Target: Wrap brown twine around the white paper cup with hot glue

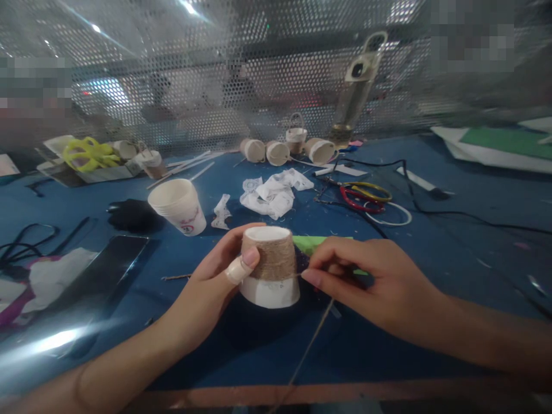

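Note:
My left hand (228, 270) grips a paper cup (271, 293) from its left side, the thumb pressed on its front and wearing a bandage. Brown twine is wound in close rows around most of the cup, while a white band stays bare at the bottom. At the cup's right side my right hand (366, 276) pinches the twine (317, 332) between thumb and forefinger. Its loose length runs from beneath that hand down past the table's front edge. Behind the right hand, a green sheet (308, 244) lies partly hidden.
White paper cups (179, 204) stand nested behind my left hand, beside crumpled lace (276, 192). Several twine-wrapped cups (278, 152) line the back by the mesh panel. Red-handled scissors (366, 201) and a dark cable lie right. A phone-like dark slab (107, 270) lies left.

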Available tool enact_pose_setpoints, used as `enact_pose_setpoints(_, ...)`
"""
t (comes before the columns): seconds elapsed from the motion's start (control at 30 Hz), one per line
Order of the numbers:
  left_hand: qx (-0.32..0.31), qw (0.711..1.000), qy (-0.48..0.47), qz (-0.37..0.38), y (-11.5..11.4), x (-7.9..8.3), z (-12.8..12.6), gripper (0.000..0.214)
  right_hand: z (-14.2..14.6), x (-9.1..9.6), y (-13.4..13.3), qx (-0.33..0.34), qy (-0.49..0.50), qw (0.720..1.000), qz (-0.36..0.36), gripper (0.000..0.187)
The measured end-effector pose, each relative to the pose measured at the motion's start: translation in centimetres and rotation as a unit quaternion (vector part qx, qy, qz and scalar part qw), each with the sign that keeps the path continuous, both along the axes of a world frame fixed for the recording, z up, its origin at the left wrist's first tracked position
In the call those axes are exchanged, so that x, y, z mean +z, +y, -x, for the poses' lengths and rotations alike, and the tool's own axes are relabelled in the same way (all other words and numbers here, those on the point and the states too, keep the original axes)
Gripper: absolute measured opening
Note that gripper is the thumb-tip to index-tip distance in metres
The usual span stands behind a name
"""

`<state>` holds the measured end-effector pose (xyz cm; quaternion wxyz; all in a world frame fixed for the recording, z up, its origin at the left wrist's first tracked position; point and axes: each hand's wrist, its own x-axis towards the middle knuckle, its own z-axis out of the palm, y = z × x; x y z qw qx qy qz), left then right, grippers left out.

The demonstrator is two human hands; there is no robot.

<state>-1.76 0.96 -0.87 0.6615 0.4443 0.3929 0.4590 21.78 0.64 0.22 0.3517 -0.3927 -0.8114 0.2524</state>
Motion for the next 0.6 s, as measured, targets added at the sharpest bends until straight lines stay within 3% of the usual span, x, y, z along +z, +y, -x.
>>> enact_pose_setpoints(0.6,-0.018,1.000,-0.015,0.009,0.05,-0.08,-0.27,0.029,0.04,0.37,0.13,0.004,0.005,0.996,0.091,0.026)
